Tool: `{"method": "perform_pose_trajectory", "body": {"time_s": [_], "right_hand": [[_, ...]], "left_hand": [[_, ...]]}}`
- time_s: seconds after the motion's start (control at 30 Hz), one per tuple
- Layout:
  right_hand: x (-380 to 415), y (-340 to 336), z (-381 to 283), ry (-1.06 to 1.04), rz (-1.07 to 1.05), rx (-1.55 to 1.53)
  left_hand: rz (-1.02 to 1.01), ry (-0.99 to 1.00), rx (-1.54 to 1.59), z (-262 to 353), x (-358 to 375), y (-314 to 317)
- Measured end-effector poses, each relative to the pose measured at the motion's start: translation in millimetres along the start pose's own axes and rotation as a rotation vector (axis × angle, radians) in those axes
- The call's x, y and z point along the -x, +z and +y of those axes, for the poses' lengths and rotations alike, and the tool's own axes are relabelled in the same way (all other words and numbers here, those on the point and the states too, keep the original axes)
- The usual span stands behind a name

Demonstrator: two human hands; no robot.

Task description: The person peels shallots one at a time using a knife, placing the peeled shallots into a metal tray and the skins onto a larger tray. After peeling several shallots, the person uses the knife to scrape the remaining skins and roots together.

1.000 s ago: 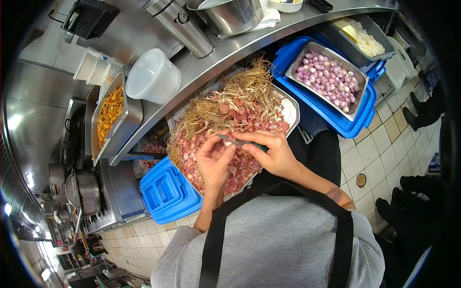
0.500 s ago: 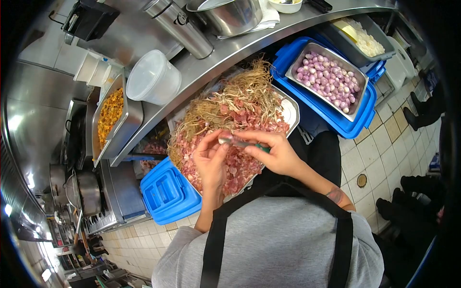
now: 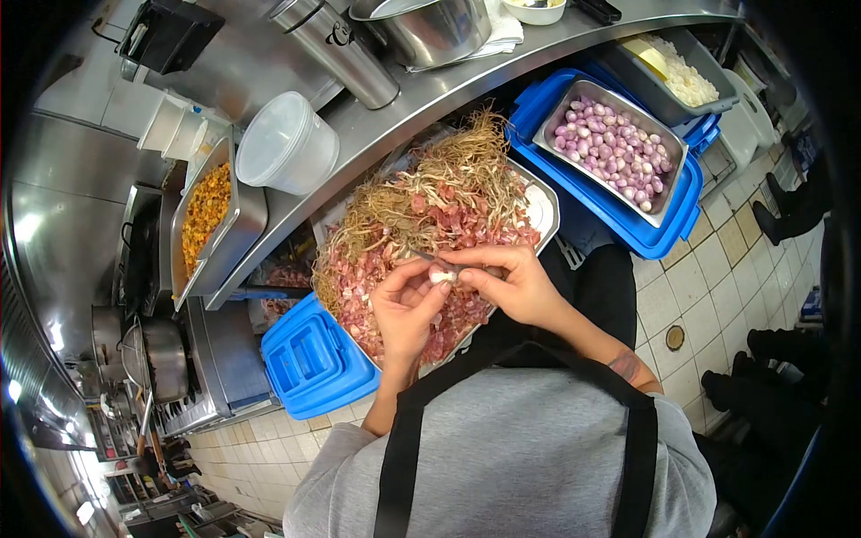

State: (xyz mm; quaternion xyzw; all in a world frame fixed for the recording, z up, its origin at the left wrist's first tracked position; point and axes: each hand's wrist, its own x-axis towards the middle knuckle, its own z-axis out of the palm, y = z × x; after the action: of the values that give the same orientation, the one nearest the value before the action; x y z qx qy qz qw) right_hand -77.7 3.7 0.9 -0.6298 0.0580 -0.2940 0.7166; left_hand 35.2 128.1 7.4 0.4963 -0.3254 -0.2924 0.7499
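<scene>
My left hand (image 3: 405, 309) pinches a small shallot (image 3: 441, 275) between thumb and fingertips, its pale end showing. Close against it, my right hand (image 3: 513, 280) grips a small paring knife (image 3: 429, 257). The thin blade points left past the shallot, while my fingers hide the handle. My right thumb appears to touch the shallot. Both hands are above a heap of reddish shallot skins (image 3: 457, 332) and stringy roots (image 3: 466, 148), piled on a wide tray (image 3: 543, 208).
Peeled shallots fill a steel pan (image 3: 587, 179) on a blue lid (image 3: 659, 238) at right. Another blue lid (image 3: 314, 354) lies left of the heap. On the steel counter (image 3: 421, 99) stand a plastic tub (image 3: 287, 148), a steel bottle (image 3: 345, 63) and a pot (image 3: 439, 31). People's dark shoes (image 3: 767, 220) show at right.
The shallot has shifted slightly right and turned, showing more of its pale end. My left hand has moved right, closer to my right hand. The knife's green handle is now hidden.
</scene>
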Motion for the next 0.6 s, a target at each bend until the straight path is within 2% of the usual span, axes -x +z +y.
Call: {"method": "perform_pose_trajectory", "body": {"time_s": [0.1, 0.23, 0.27, 0.37, 0.4, 0.6], "right_hand": [[0, -12, -5, 0.367, -0.025, -0.283], [-4, -13, 6, 0.201, 0.241, 0.002], [-4, -13, 12, 0.101, 0.265, 0.103], [-2, -7, 2, -0.043, 0.11, 0.186], [0, -7, -17, 0.137, -0.008, 0.176], [0, -1, -18, -0.127, -0.056, 0.24]], "left_hand": [[0.015, -0.078, 0.081, 1, 0, 0], [0.012, -0.13, 0.258, 9, -8, 4], [0.012, -0.142, 0.29, 10, -9, 4], [0.09, -0.146, 0.255, 6, -8, 2], [0.071, -0.149, 0.254, 6, -8, 1], [0.04, -0.143, 0.182, 7, -5, 1]]}}
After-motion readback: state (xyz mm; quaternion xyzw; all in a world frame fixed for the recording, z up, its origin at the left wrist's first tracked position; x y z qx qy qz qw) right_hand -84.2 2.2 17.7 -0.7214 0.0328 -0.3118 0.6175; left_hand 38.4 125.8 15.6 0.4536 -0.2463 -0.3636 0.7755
